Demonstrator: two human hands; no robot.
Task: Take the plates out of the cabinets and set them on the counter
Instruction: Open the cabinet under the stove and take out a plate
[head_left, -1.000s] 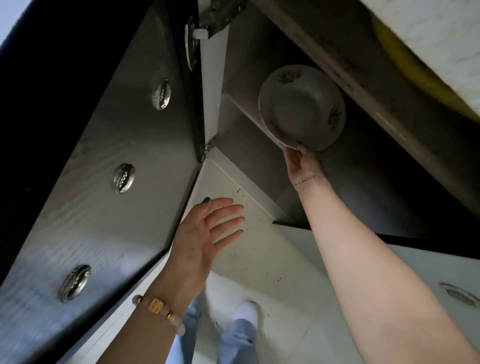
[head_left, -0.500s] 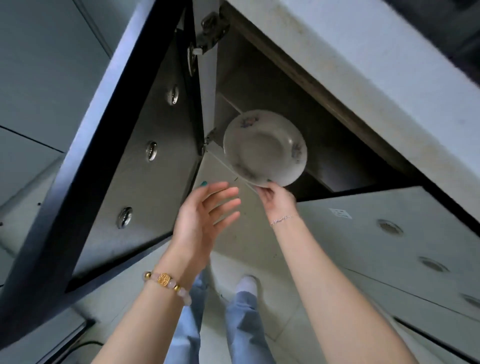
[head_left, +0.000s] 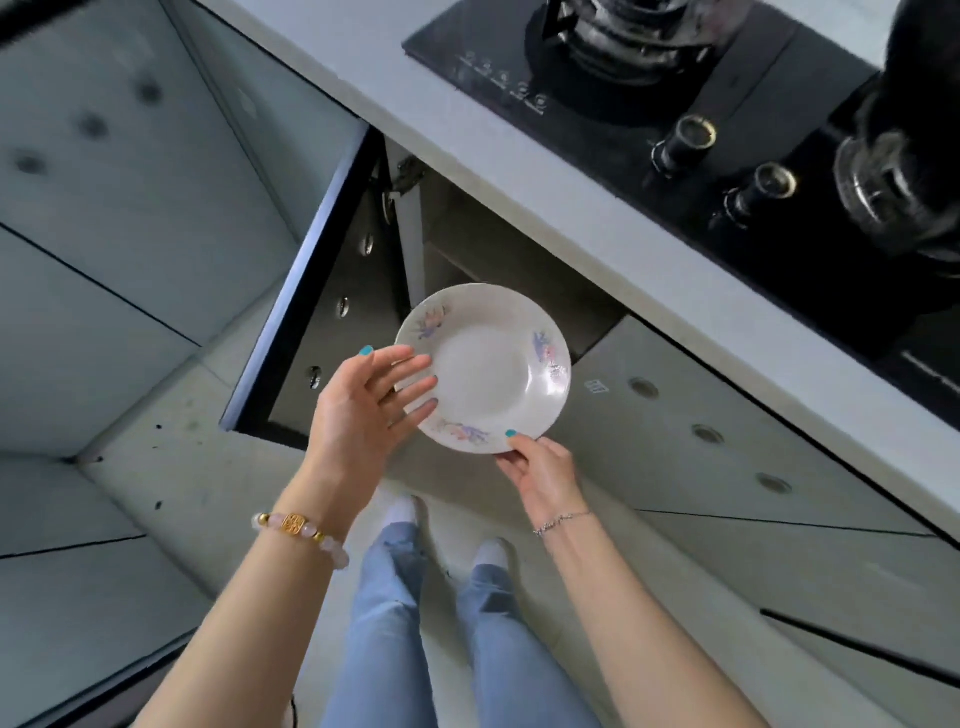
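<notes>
A white deep plate (head_left: 491, 366) with pastel flower prints hangs in the air in front of the open lower cabinet (head_left: 498, 260). My right hand (head_left: 543, 467) pinches its near rim, thumb on top. Fingers spread, my left hand (head_left: 363, 405) rests against the plate's left rim, and I cannot tell whether it grips. The white counter (head_left: 519, 140) runs diagonally above the cabinet opening. No other plate shows inside the dark cabinet.
The dark cabinet door (head_left: 317, 312) stands open to the left of the plate. A black gas hob (head_left: 701, 104) with knobs and burners sits on the counter at the upper right. Closed cabinet fronts (head_left: 727, 441) lie to the right. My legs stand on the tiled floor (head_left: 171, 467).
The plate has come out of the cabinet toward me and lies flatter. My left hand has risen to meet its left rim. The view has lifted, showing the counter and hob.
</notes>
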